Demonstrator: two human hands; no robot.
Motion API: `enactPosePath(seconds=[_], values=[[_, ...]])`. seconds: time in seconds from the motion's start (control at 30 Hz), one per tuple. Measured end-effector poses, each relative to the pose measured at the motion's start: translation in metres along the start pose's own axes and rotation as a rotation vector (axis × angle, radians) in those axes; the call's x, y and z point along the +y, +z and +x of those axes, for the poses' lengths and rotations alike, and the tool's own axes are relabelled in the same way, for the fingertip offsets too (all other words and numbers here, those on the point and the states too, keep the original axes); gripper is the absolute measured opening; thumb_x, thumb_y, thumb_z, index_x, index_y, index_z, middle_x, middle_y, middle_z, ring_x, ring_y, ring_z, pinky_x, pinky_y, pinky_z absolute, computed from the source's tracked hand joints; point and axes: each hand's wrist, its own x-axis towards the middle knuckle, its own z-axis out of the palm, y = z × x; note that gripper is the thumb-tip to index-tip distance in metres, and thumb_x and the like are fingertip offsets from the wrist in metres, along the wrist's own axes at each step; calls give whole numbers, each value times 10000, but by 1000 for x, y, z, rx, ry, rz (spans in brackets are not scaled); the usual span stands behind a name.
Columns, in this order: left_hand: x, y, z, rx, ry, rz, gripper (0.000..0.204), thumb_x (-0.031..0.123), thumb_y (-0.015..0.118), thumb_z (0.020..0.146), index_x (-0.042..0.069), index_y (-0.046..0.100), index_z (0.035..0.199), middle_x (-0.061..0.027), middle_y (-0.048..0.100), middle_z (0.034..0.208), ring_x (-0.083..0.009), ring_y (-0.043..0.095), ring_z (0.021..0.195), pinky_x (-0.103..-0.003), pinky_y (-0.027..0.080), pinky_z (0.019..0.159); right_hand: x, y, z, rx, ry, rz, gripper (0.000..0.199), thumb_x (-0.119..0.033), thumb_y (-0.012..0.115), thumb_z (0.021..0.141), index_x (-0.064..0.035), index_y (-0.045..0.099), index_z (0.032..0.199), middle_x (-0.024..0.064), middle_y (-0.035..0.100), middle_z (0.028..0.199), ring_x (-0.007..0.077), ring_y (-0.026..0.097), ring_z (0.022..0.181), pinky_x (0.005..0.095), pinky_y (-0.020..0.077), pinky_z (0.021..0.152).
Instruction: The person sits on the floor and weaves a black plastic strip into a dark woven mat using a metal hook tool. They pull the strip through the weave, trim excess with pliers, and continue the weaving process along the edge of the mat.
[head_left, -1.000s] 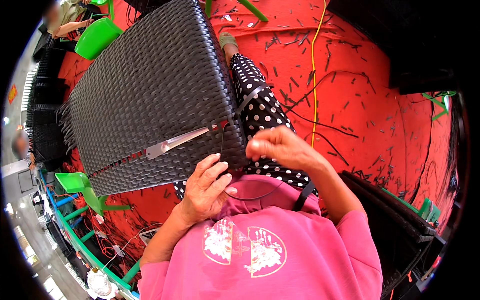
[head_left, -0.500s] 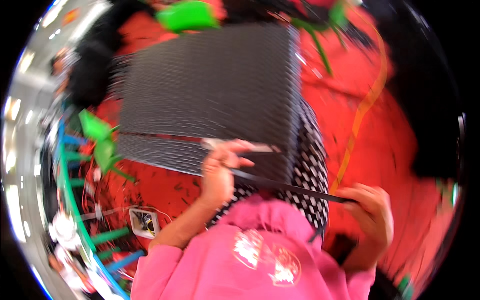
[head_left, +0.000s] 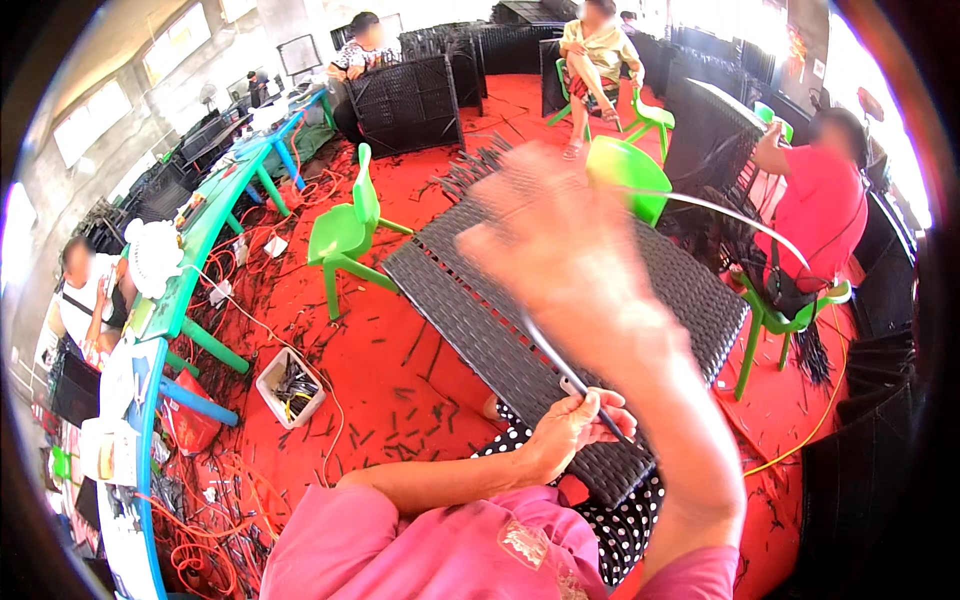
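A dark woven wicker panel slants across my lap, with a row of narrow gaps along its left part. At its near end my left hand is closed on a slim dark strip, which runs up toward the right wrist and passes out below the fingers. Above the panel my right hand is raised, its forearm crossing over the strip. Motion smears its fingers, so their grip cannot be told. From beside that hand a pale curved strand arcs to the right; where it starts is hidden.
Green plastic chairs stand around the panel. A white bin with dark scraps sits on the red floor among cut pieces and orange cords. A long green-and-blue table lines the left. Several people sit nearby, one in red at right.
My right hand has swung from low on the right up over the panel. The view has tilted up to the room, and the panel now lies slanted. The white-handled tool by my left hand no longer shows clearly.
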Motion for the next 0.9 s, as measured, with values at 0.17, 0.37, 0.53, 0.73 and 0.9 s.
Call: enactPosePath(seconds=[0.17,0.37,0.53,0.73,0.9], values=[[32,-70,-25,111,275,137,396,222,446,986,73,410,1351,-82,500,1293,-202,460,1233,-394,369,1060,-87,64,2,148,-194,547,493,-172,582,766,-139,547,1256,101,464,1361,351,343,1325,648,225,1063],[105,-107,-71,299,407,2,298,290,462,987,20,549,1077,-132,643,986,-267,628,943,-402,500,861,-133,101,-68,-130,374,1123,590,-24,611,797,-59,421,1354,165,474,1342,392,455,1216,458,387,1014],[131,-158,-83,329,447,-325,217,252,464,984,51,544,969,-113,609,857,-270,612,807,-444,526,773,-160,93,-110,-476,676,1321,439,-27,494,911,-10,409,1341,190,670,855,361,676,752,409,528,638],[201,-258,-142,816,591,-346,266,235,377,1018,36,516,910,-89,573,754,-241,596,672,-412,530,617,-163,73,-143,-619,190,1238,256,-16,486,900,46,581,1129,201,666,887,316,669,736,353,521,645],[258,-309,-203,1066,743,-419,249,210,393,1008,12,515,917,-123,600,756,-245,596,610,-343,499,508,-148,57,-142,-892,198,1407,235,-8,515,874,19,624,1081,219,668,960,340,677,823,367,529,703]])
